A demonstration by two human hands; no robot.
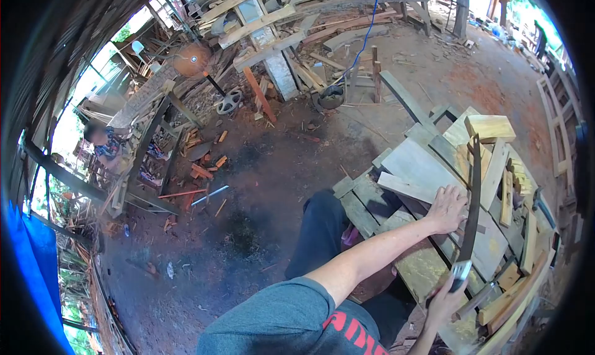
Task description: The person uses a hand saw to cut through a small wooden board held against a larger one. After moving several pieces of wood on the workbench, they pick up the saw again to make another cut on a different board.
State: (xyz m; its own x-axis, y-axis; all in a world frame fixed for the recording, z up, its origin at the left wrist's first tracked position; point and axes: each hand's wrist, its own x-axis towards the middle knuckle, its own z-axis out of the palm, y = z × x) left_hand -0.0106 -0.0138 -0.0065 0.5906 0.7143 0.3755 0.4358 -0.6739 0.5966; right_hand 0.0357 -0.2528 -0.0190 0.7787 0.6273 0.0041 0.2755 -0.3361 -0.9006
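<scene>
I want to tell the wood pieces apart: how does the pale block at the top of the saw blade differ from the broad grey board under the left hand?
The pale block is short, thick and yellowish, like fresh wood; the grey board is long, flat and weathered. The block sits at the far end of the saw blade, untouched; the left hand presses the board's end, while the right hand grips the saw handle. Both rest on the plank stack.

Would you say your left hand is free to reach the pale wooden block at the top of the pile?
Probably yes: the left hand rests flat on the boards, and nothing blocks the way to the block.
</scene>
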